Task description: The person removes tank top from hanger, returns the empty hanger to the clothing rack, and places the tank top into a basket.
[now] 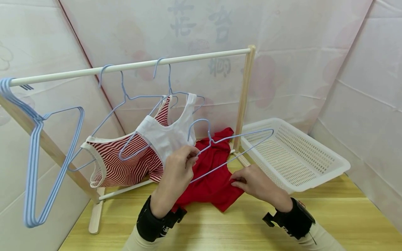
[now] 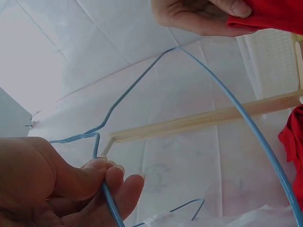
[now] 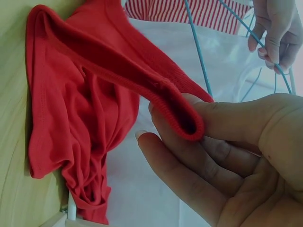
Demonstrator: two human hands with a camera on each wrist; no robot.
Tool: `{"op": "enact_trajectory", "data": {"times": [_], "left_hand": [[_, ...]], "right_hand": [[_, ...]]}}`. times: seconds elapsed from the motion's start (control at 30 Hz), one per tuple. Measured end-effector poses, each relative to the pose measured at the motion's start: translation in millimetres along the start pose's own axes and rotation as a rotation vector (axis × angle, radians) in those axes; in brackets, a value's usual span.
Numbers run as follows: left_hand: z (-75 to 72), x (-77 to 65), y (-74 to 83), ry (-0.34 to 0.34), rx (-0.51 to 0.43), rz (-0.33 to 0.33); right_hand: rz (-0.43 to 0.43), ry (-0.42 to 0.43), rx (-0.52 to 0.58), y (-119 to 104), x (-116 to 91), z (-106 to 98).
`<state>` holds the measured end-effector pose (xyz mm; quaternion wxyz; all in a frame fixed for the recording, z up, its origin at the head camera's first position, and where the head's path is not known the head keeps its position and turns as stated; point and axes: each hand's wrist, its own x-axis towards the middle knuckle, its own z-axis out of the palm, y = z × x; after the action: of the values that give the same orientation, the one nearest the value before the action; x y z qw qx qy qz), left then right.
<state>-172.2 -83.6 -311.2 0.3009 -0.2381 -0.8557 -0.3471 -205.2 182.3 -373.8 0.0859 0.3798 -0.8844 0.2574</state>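
My left hand (image 1: 178, 166) pinches one arm of a blue wire hanger (image 1: 209, 131) near its neck, its hook pointing up. The hanger's other arm reaches to the right above a red garment (image 1: 216, 184), bunched on the table. My right hand (image 1: 259, 183) pinches this garment's edge at the right; the right wrist view shows thumb and fingers on a ribbed opening (image 3: 182, 118), lifted off the table. Behind my left hand a white sleeveless top (image 1: 171, 134) hangs on a hanger, and left of it a red-and-white striped garment (image 1: 122, 157).
A rack with a white rail (image 1: 135, 65) and wooden posts (image 1: 243, 94) spans the back. Several blue hangers (image 1: 32, 167) hang bunched at its left end. A white perforated basket (image 1: 292, 164) stands at right on the wooden table (image 1: 220, 230).
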Motion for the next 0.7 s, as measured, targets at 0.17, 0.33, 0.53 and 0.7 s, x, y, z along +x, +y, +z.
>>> {"op": "enact_trajectory", "data": {"times": [0.17,0.33,0.53,0.7], "left_hand": [[0.2,0.1,0.2,-0.008,0.007,0.005],[1.4,0.2,-2.1,-0.027,0.030,0.005],[1.3,0.0,-6.3,-0.054,0.049,-0.009],[1.4,-0.1,-8.5,-0.057,0.064,-0.008]], "right_hand": [[0.000,-0.006,-0.008,0.6,-0.8,0.6],[-0.012,-0.009,0.007,1.6,-1.8,-0.6],[-0.021,-0.040,0.014,2.8,-1.7,-3.9],[-0.037,-0.056,-0.014,2.9,-1.4,-4.3]]}}
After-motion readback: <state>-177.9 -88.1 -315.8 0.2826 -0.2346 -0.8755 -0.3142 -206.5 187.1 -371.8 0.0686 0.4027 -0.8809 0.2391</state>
